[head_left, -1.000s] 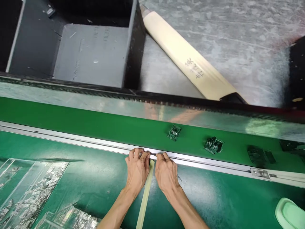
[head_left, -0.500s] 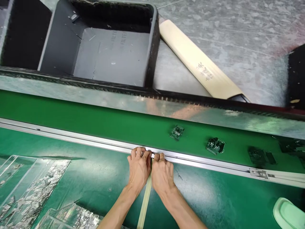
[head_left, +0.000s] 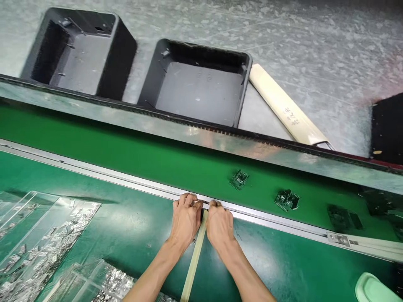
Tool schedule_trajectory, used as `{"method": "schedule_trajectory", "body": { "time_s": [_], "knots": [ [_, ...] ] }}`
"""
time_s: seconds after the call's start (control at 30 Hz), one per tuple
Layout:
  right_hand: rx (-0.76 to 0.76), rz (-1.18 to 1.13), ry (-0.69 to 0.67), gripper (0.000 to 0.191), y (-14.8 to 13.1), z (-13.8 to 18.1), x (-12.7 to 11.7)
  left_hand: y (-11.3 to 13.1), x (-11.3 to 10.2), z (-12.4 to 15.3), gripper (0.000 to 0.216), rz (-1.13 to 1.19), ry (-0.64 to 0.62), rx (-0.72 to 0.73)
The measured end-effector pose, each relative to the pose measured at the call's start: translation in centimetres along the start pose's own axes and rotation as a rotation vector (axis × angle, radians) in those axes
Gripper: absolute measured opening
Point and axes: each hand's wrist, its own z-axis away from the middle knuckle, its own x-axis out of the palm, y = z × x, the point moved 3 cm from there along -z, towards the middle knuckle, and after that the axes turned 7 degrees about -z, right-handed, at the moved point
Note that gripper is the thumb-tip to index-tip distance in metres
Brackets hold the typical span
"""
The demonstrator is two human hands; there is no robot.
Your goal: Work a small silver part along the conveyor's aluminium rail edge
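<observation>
My left hand and my right hand rest side by side on the green mat, knuckles up, fingers curled against the aluminium rail. Both pinch a small dark part between their fingertips at the rail's edge; it is too small to name. A pale tape strip runs along the mat between my wrists. Beyond the rail, small circuit boards lie on the green conveyor belt.
Clear plastic trays of small metal parts sit at the lower left. Two dark bins and a cream wooden handle lie on the floor beyond the belt. A light green object is at the lower right corner.
The view has tilted up and shifted, bringing both floor bins into sight. My hands stay pinched together at the rail, and the boards on the belt sit slightly farther right.
</observation>
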Motion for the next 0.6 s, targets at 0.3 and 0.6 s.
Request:
{"method": "schedule_trajectory", "body": {
  "time_s": [0.3,0.6],
  "knots": [
    [-0.066,-0.078,0.098,0.026,2.4,-0.5,1.1,-1.0,0.7,-0.6,0.030,-0.039,0.013,0.139],
    [-0.036,-0.218,0.184,0.029,3.1,-0.9,1.8,-1.3,0.3,0.3,0.032,-0.008,0.064,0.069]
  ]
}}
